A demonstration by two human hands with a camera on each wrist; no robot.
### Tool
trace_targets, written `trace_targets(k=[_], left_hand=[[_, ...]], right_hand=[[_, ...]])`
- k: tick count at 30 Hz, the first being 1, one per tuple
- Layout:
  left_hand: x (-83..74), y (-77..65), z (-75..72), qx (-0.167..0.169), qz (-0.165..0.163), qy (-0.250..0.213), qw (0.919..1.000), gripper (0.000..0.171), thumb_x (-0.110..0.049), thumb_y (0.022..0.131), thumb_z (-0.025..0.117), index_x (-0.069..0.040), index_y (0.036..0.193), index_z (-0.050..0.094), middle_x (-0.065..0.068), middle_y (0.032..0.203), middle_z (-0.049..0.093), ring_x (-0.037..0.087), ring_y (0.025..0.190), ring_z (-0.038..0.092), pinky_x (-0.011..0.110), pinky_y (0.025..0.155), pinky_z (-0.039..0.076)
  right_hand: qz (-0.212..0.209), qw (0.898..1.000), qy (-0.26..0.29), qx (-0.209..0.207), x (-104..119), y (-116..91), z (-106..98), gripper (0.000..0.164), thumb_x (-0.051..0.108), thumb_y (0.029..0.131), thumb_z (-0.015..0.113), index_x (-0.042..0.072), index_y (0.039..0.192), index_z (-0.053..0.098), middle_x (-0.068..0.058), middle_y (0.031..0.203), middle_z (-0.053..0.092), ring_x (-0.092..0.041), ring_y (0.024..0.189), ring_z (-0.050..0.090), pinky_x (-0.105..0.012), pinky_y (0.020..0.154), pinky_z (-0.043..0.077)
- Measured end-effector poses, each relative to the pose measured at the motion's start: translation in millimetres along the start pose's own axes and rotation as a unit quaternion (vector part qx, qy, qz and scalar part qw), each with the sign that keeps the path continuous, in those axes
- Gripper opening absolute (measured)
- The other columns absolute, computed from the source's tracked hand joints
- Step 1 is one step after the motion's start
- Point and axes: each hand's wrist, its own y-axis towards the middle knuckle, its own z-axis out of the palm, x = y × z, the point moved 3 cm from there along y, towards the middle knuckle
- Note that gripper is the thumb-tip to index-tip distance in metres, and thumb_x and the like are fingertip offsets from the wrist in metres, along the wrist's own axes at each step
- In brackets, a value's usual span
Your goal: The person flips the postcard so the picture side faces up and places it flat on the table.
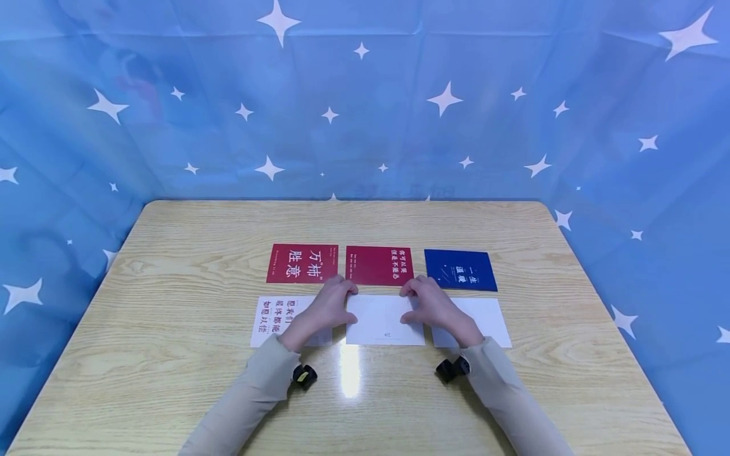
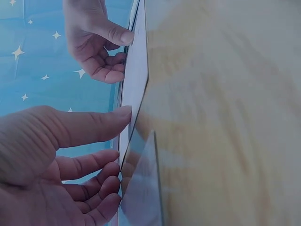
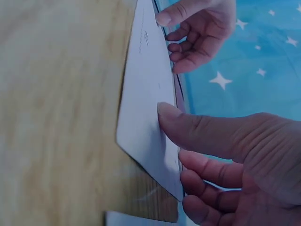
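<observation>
A white card (image 1: 383,328) with a tiny mark near its lower edge lies on the table between both hands. My left hand (image 1: 324,306) is at its left side, thumb tip at the left edge and fingertips by the upper left corner. My right hand (image 1: 435,307) rests over its right part; in the right wrist view the thumb (image 3: 190,127) lies on the card's face and the fingers reach its far edge. Fingers of both hands are gently bent and spread from the thumbs. The right hand also overlaps another white card (image 1: 485,316), the left a white lettered card (image 1: 274,316).
Behind the white cards lie a red card with large lettering (image 1: 302,265), a second red card (image 1: 376,266) and a blue card (image 1: 461,269). The wood-grain table (image 1: 171,380) ends at a blue curtain with white stars (image 1: 365,126).
</observation>
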Motion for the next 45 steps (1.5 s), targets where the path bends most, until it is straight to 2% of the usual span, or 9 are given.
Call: trace_targets(k=[7,13,18,23,29,33,36,41,45], left_hand=[[-1.2,1.6,-0.2,0.015,-0.012,0.005,0.9998,0.047,-0.002,0.062,0.081,0.004,0.104,0.06,0.011,0.095,0.052,0.024,0.09,0.047,0.035,0.08,0.045],[-2.6,1.6,-0.9,0.014,-0.015,0.009,0.9997,0.047,-0.003,0.063,0.081,0.001,0.104,0.058,0.01,0.099,0.052,0.027,0.098,0.047,0.04,0.085,0.043],[-1.5,2.4,-0.3,0.01,0.003,0.025,0.9996,0.048,-0.003,0.063,0.081,-0.001,0.103,0.055,0.011,0.1,0.055,0.03,0.101,0.048,0.041,0.086,0.042],[-1.3,1.9,0.6,0.002,0.013,0.041,0.9991,0.049,-0.003,0.062,0.08,-0.001,0.105,0.056,0.012,0.1,0.057,0.03,0.099,0.049,0.039,0.085,0.043],[-1.7,-0.2,-1.3,-0.014,0.005,0.033,0.9993,0.043,-0.004,0.061,0.08,-0.002,0.097,0.055,0.009,0.09,0.058,0.026,0.088,0.051,0.035,0.074,0.045],[-1.2,-3.7,-2.8,-0.017,-0.005,0.004,0.9998,0.04,-0.003,0.063,0.078,-0.002,0.095,0.053,0.004,0.075,0.052,0.018,0.067,0.046,0.027,0.06,0.041],[0.5,-6.8,-3.4,-0.016,-0.008,-0.05,0.9986,0.037,0.0,0.067,0.076,-0.002,0.093,0.05,0.002,0.071,0.048,0.013,0.061,0.044,0.024,0.056,0.041],[4.2,-11.9,-5.2,-0.006,-0.001,-0.167,0.9859,0.034,0.006,0.072,0.072,0.002,0.095,0.048,0.006,0.075,0.05,0.012,0.061,0.048,0.022,0.058,0.047],[6.4,-15.5,-8.4,-0.002,0.007,-0.194,0.981,0.028,0.005,0.075,0.071,0.001,0.095,0.051,0.005,0.076,0.051,0.012,0.065,0.048,0.021,0.06,0.047]], right_hand=[[0.005,1.0,-0.009,0.008,0.0,3.2,-1.4,0.04,0.017,0.066,0.086,0.005,0.095,0.061,-0.004,0.09,0.057,-0.023,0.091,0.046,-0.036,0.081,0.041],[0.01,1.0,-0.007,0.011,2.2,3.2,-2.6,0.04,0.016,0.065,0.086,0.005,0.094,0.06,-0.004,0.089,0.056,-0.025,0.093,0.044,-0.037,0.081,0.04],[0.012,1.0,-0.014,0.004,3.5,2.2,-3.1,0.042,0.016,0.065,0.086,0.007,0.094,0.057,-0.005,0.093,0.056,-0.027,0.097,0.044,-0.038,0.081,0.04],[0.009,0.999,-0.049,-0.005,4.5,1.7,-3.5,0.045,0.021,0.064,0.087,0.007,0.097,0.058,-0.005,0.093,0.056,-0.026,0.092,0.043,-0.038,0.077,0.038],[0.026,0.997,-0.075,-0.019,2.4,-1.6,-5.9,0.045,0.031,0.063,0.087,0.01,0.087,0.055,-0.003,0.083,0.054,-0.023,0.082,0.044,-0.033,0.067,0.037],[0.059,0.997,-0.05,-0.02,-4.7,-6.4,-6.5,0.047,0.037,0.064,0.085,0.01,0.085,0.053,0.0,0.068,0.051,-0.018,0.066,0.047,-0.028,0.055,0.035],[0.069,0.997,-0.004,-0.025,-10.5,-11.5,-7.3,0.046,0.037,0.068,0.083,0.008,0.087,0.053,0.0,0.064,0.049,-0.016,0.059,0.045,-0.026,0.052,0.034],[0.026,0.995,0.095,-0.026,-14.6,-19.2,-11.1,0.033,0.024,0.076,0.079,0.005,0.086,0.054,-0.001,0.065,0.048,-0.016,0.06,0.044,-0.026,0.053,0.033],[-0.014,0.989,0.144,-0.01,-14.1,-24.2,-14.9,0.023,0.016,0.08,0.075,0.005,0.086,0.055,0.0,0.067,0.05,-0.016,0.062,0.046,-0.024,0.053,0.035]])
